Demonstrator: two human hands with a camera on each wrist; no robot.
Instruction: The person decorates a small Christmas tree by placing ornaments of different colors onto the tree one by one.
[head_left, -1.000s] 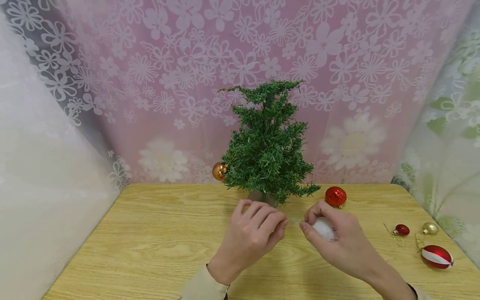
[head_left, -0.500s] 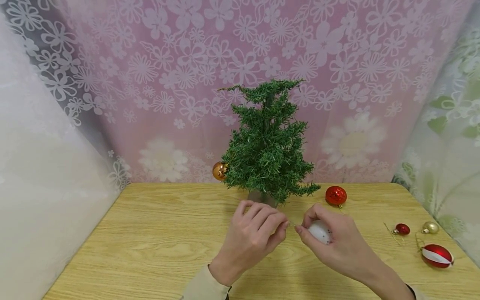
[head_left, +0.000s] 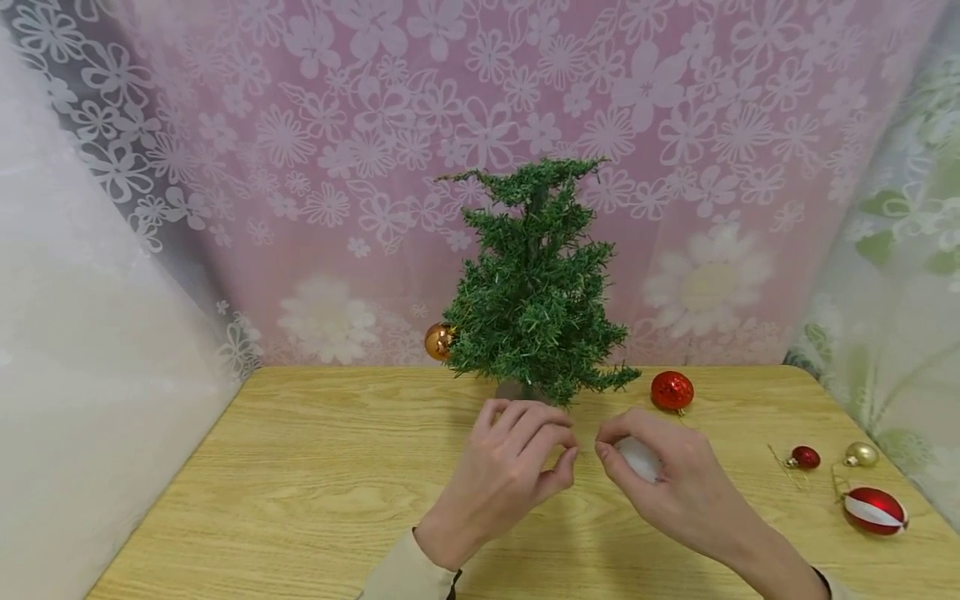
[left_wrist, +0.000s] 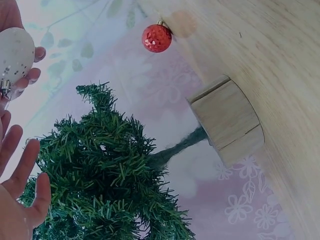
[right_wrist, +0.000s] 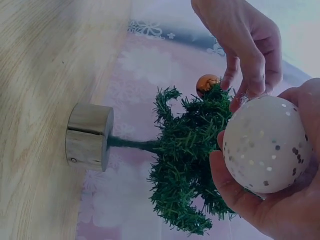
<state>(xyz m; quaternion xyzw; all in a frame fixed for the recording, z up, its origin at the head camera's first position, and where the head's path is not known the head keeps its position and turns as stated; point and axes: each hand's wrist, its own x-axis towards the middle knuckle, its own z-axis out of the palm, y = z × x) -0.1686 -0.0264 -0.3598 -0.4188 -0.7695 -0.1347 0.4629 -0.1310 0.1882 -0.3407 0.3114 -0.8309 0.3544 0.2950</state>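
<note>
My right hand [head_left: 678, 475] grips a white Christmas ball [right_wrist: 265, 145] with silver glitter dots, its fingers curled round it. In the left wrist view the silver cap of this white ball [left_wrist: 16, 55] faces my left hand. The left hand [head_left: 510, 467] has thumb and forefinger pinched together beside the cap, on what looks like the ball's thin hanging string; the string itself barely shows. Behind both hands stands a small green artificial Christmas tree [head_left: 536, 292] on a round wooden base [right_wrist: 90, 137]. A shiny orange-gold ball [head_left: 438, 342] hangs at the tree's left side.
On the table [head_left: 315, 467], a red ball [head_left: 672, 391] lies right of the tree. Farther right lie a small dark red ball [head_left: 805, 457], a small gold ball [head_left: 861, 454] and a red-and-white striped ornament [head_left: 875, 511]. A pink flowered curtain [head_left: 360, 208] hangs behind.
The right hand has moved slightly left with the white ball, nearer the left hand. The thread between the hands, visible earlier, hardly shows now. The left hand has stayed nearly in place.
</note>
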